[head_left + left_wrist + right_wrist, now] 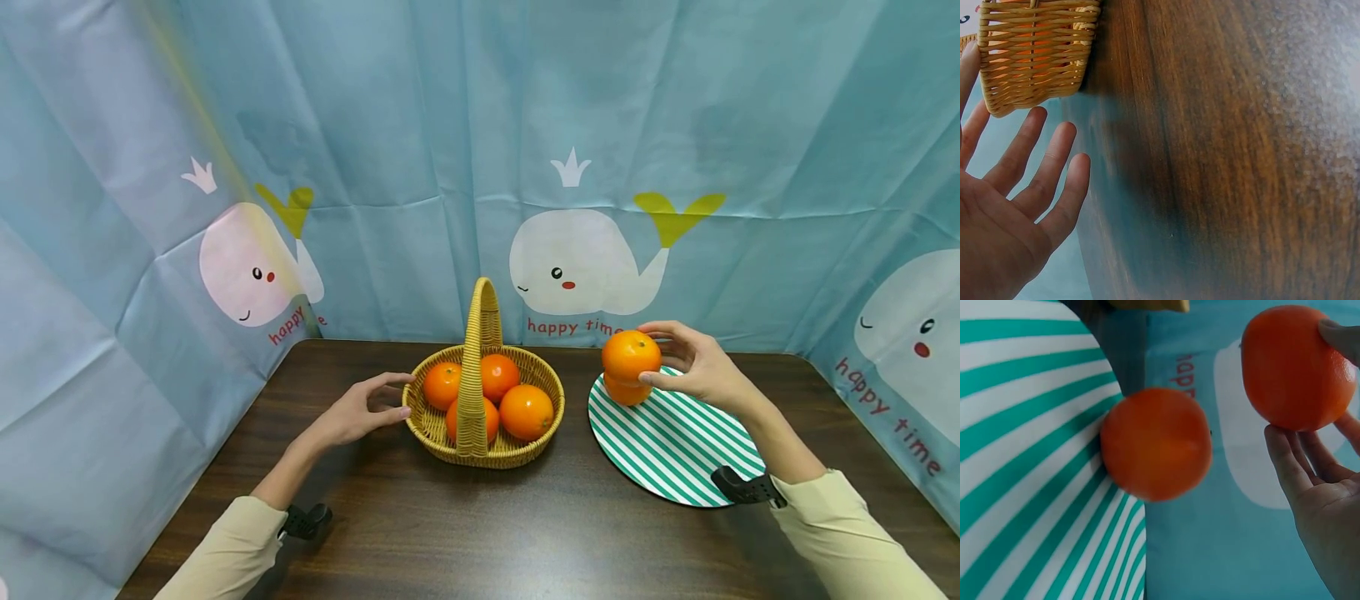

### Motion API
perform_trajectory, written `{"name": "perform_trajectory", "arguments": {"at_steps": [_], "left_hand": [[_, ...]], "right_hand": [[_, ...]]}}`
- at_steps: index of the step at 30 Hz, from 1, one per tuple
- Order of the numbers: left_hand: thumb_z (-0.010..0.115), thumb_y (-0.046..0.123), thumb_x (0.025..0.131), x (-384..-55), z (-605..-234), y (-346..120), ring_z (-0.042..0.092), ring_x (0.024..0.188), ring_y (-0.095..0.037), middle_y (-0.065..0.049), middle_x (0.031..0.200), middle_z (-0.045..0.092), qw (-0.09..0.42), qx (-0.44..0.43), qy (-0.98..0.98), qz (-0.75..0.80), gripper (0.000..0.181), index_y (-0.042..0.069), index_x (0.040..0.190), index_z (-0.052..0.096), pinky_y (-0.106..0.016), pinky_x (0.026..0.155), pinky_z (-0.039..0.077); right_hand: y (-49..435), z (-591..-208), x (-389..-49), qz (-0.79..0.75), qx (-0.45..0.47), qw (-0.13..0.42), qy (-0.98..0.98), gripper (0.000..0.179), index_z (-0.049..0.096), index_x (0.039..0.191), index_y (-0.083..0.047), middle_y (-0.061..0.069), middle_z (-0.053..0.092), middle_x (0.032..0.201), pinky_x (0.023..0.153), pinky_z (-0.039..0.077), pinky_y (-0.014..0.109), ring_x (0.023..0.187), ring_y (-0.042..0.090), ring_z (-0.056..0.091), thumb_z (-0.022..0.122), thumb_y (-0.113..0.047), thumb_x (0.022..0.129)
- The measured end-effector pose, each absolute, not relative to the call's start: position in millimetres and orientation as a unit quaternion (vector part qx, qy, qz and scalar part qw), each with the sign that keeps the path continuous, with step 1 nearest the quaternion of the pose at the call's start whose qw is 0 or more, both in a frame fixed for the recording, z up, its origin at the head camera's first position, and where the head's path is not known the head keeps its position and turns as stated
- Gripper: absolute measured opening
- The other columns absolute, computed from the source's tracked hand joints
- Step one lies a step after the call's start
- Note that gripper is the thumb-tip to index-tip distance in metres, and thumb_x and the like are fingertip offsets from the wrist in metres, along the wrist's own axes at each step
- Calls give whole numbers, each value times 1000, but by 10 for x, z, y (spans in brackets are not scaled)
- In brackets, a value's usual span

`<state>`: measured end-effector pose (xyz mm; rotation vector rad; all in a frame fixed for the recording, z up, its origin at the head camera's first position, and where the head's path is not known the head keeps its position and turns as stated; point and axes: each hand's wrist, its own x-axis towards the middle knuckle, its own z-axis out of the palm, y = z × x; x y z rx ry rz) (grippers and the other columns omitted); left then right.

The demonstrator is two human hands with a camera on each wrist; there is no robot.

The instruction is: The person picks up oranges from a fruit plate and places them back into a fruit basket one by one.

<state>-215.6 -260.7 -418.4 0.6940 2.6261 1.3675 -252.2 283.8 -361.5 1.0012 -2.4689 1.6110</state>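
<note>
My right hand [693,367] grips an orange [632,356] between thumb and fingers, holding it above the striped mat. Below it a second orange [1155,444] rests on the green-and-white striped round mat [690,442]; the right wrist view shows a gap between the two fruits. My left hand [360,410] is at the left side of a wicker basket [480,454], thumb and fingers spread by its rim. In the left wrist view the fingers [1054,156] are loosely extended, with the index and thumb close to the basket wall. Several oranges [527,412] lie inside the basket.
The basket's tall arched handle [472,367] rises over its middle. Everything stands on a dark wooden table [480,533]. A blue curtain [390,167] with whale prints hangs right behind the table's back edge and along both sides.
</note>
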Motion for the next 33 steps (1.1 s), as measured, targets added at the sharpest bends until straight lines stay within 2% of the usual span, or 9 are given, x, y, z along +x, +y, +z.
{"name": "perform_trajectory", "arguments": {"at_steps": [7,18,28,33], "left_hand": [[71,22,99,-2151,-4173,-2608,53,124,-47,-19,139,56,48,226,865,446,53,9,146,52,-54,92,52],[72,21,98,-2160,-4187,-2615,53,125,-45,-18,140,55,51,226,863,449,54,9,147,52,-54,93,51],[72,27,98,-2179,-4221,-2616,53,125,-45,-18,140,55,52,222,867,443,56,10,147,52,-56,95,50],[72,26,98,-2174,-4214,-2615,55,123,-44,-17,139,56,46,226,866,443,55,9,147,52,-52,92,53]], "right_hand": [[2679,-3627,-2527,531,332,8,-779,59,50,141,2,21,52,136,96,50,27,115,19,61,75,8,88],[2439,-3692,-2550,552,343,-6,-760,60,52,140,1,19,53,137,96,52,31,117,25,59,77,7,86],[2211,-3751,-2575,569,345,-22,-746,60,54,138,0,18,54,136,96,52,38,117,30,59,80,5,85],[2127,-3751,-2579,571,352,-23,-742,59,54,138,0,18,53,135,95,53,41,116,32,59,80,3,85]]}}
